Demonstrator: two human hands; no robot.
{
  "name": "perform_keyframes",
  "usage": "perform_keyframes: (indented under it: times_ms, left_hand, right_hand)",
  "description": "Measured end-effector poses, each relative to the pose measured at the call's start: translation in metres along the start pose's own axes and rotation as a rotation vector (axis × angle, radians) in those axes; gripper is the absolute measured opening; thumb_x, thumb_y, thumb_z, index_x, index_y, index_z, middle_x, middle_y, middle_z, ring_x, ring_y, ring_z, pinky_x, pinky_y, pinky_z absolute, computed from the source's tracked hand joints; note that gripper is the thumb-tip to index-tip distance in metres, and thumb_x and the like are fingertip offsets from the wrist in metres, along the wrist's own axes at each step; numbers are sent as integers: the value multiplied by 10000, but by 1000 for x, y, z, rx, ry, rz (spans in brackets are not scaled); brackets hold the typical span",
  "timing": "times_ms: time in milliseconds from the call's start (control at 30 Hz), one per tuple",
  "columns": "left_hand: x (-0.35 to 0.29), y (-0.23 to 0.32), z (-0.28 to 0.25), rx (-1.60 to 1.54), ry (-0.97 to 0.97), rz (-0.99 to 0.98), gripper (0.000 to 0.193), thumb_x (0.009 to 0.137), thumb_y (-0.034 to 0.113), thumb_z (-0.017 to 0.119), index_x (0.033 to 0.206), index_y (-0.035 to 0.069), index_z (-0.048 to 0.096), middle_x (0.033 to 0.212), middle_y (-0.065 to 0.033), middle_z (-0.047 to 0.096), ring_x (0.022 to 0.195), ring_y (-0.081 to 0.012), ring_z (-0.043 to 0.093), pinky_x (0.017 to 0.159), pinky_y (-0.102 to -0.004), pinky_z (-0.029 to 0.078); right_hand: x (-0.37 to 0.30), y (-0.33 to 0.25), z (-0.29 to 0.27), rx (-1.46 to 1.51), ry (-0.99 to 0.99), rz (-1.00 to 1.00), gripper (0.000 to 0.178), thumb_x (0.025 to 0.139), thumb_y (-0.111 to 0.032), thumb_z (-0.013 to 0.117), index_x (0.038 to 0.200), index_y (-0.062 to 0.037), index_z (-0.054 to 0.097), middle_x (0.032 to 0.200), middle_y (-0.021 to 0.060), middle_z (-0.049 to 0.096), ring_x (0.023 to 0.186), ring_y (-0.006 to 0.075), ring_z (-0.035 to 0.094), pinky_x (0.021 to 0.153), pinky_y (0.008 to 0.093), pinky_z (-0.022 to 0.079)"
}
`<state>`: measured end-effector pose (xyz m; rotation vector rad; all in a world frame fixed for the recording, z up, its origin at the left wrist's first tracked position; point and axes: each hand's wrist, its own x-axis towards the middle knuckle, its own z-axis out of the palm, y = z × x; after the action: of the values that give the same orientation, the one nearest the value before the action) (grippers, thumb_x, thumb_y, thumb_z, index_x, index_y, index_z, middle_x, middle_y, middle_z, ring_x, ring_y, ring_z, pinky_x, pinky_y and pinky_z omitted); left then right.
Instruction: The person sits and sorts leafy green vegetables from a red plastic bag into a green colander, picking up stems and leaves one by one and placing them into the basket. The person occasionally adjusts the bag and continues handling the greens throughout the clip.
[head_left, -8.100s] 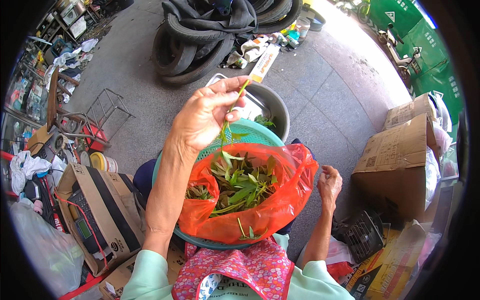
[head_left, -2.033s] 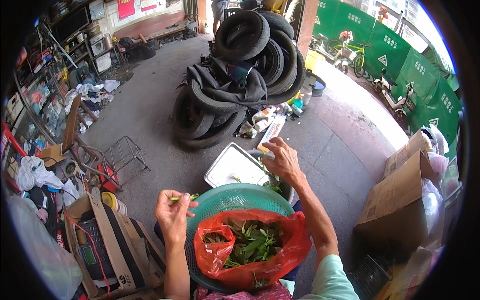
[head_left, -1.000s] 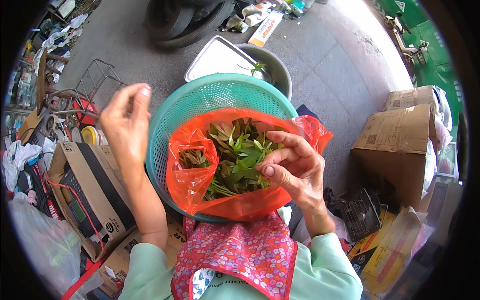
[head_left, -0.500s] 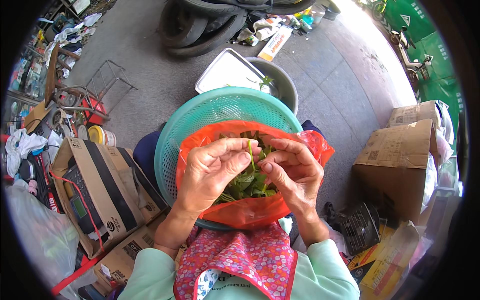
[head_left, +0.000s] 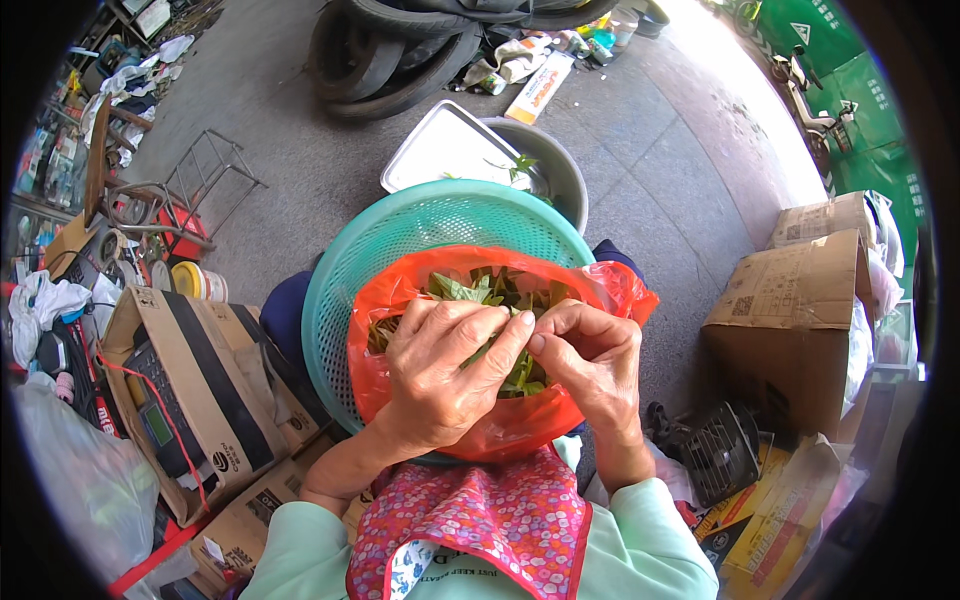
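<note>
While your left hand point(head_left: 440, 370) and right hand point(head_left: 590, 365) meet low over the turquoise basket point(head_left: 440, 215), fingertips of each pinched together and just beside the other's, whether either grips a stem cannot be told, the fingers hiding it. Itemised within the basket: one red plastic bag point(head_left: 510, 432), mouth open, holding leafy greens point(head_left: 468, 289), partly covered by your hands. Beyond the basket, one white tray point(head_left: 450, 150), one grey basin point(head_left: 572, 180) and, farther off, black tyres point(head_left: 385, 65); well right of it, cardboard boxes point(head_left: 785, 310).
</note>
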<state>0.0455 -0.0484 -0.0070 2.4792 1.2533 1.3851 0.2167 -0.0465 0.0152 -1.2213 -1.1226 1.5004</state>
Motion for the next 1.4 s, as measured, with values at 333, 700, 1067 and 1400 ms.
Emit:
perform_keyframes:
  times_ms: [333,700,1067,1400]
  left_hand:
    - [-4,1,0,-40,-16,40,290,737,68,664,1013,-11,703,953,-73,662,830,-218,633,650,-342,462]
    - [-6,7,0,-629,-1,-399,254,770,-89,701,1005,8,703,904,-101,673,769,-216,663,686,-313,531]
    - [3,1,-14,-600,378,-601,223,833,-74,651,1051,-27,660,934,-128,671,789,-190,656,712,-320,538]
    - [7,5,4,-20,-1,119,279,720,69,680,990,-1,670,959,-85,644,834,-219,638,655,-338,464]
  right_hand:
    - [5,7,-4,55,-49,15,78,832,4,674,762,16,641,735,-34,601,674,21,508,590,189,405]
    - [7,12,-2,5,-90,-99,69,765,63,600,734,1,605,751,-17,559,673,32,482,577,202,374]
    - [-5,5,-18,-161,175,-267,85,713,71,580,678,-6,580,717,0,576,604,46,485,544,201,377]
    - [-4,1,-10,-295,129,-286,47,715,42,635,718,-3,621,712,-5,600,592,40,491,531,204,382]
